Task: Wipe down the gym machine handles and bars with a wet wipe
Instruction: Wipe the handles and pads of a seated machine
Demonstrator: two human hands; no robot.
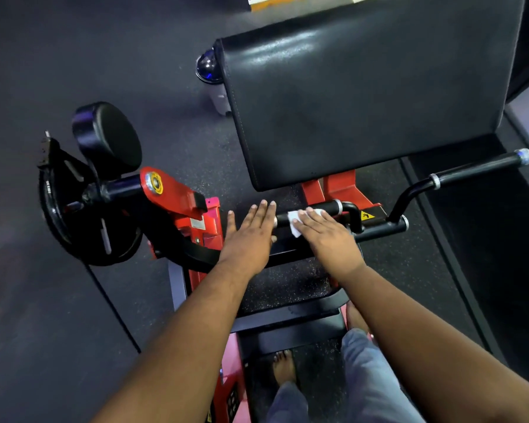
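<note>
A white wet wipe [294, 225] lies over the near black handle [333, 207] of a red and black curl machine. My right hand [327, 236] presses flat on the wipe with straight fingers. My left hand [251, 236] hovers flat just left of the handle's end, fingers spread and straight, holding nothing. A second, longer black handle [471, 170] with a silver end cap angles up at the right. Both handles join a short black cross bar [379, 229].
A big black arm pad [364, 102] slopes above the handles. At the left are a round black pad [110, 138] and a black weight plate [83, 218] on a red pivot arm [171, 193]. My bare foot [284, 367] stands on the dark rubber floor below.
</note>
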